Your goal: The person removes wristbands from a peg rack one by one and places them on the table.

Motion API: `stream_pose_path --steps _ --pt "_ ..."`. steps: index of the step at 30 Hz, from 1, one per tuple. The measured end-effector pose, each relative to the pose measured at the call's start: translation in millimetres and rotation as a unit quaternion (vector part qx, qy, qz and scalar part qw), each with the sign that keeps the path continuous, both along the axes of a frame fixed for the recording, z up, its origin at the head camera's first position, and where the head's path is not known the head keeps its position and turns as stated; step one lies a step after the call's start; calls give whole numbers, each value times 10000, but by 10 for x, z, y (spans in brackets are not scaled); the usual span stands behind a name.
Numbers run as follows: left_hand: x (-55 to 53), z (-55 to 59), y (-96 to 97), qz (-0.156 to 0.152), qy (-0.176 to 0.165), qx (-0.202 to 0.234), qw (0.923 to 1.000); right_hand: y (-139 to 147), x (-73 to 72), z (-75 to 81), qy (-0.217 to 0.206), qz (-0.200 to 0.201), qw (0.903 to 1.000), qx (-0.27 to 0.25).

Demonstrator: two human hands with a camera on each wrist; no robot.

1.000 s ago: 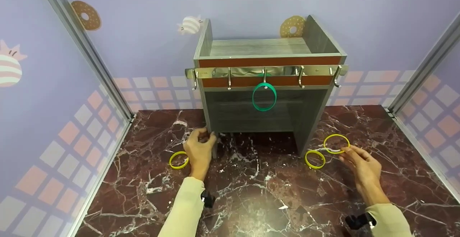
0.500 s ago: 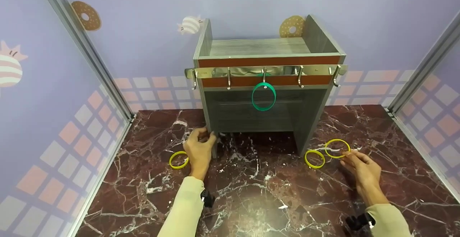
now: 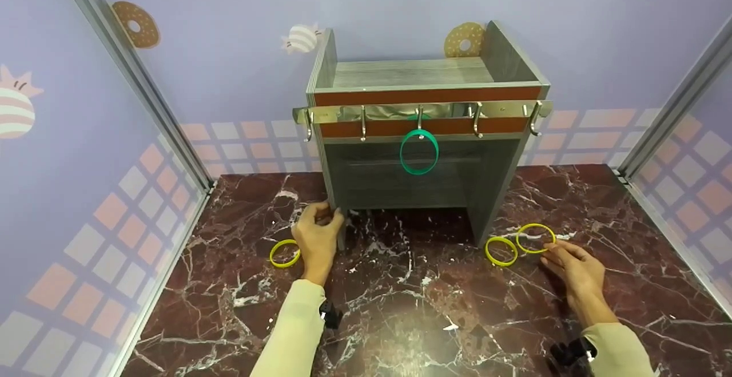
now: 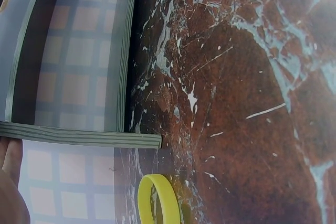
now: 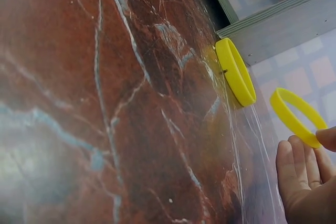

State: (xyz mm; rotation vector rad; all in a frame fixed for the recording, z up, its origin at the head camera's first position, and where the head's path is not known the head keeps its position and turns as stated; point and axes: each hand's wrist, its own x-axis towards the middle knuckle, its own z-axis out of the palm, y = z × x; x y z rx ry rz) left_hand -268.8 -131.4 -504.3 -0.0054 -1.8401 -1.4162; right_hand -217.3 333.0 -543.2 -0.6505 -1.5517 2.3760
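The likeliest upset, we judge, is a dropped or rolled ring. Our right hand (image 3: 579,268) pinches the held yellow ring (image 5: 286,116) by its lower rim, between thumb and fingertips, with the rest of the band unsupported; a slack pinch or a knock could send it down. The second yellow ring (image 5: 232,74) stands on edge on the worktop (image 3: 394,308), just beside the unit's right foot and close to the held one, so a sweep of our fingers to that side could tip it. The third yellow ring (image 4: 167,200), also on edge, is just beside our left wrist; pulling that arm outward might roll it off.

Our left hand (image 3: 315,242), fingers bent, holds the front edge of the left side panel (image 3: 335,182). A hard tug there could shift the grey shelf unit (image 3: 497,171) and set the green ring (image 3: 437,153) swinging on the middle hook (image 3: 420,116) of the metal rail (image 3: 394,112).

As for containers, the unit has an open-topped upper bay (image 3: 414,74), whose wood-grain floor shows between two raised sides. The lower bay (image 3: 400,188) is in shade, so we cannot be sure what its depths hold; the green ring hangs in front of it, outside.
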Motion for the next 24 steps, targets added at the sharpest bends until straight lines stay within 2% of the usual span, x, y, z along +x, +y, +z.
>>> stream_pose_path --steps 5,12,24 --pt "-2 5 -7 41 -5 -65 10000 5 7 -5 -165 44 9998 52" --pt "-8 -2 -1 -54 25 93 9999 0 14 -21 -235 143 9996 51" --pt "-6 -2 -1 -35 -91 118 9999 16 34 -80 -419 350 9983 180"
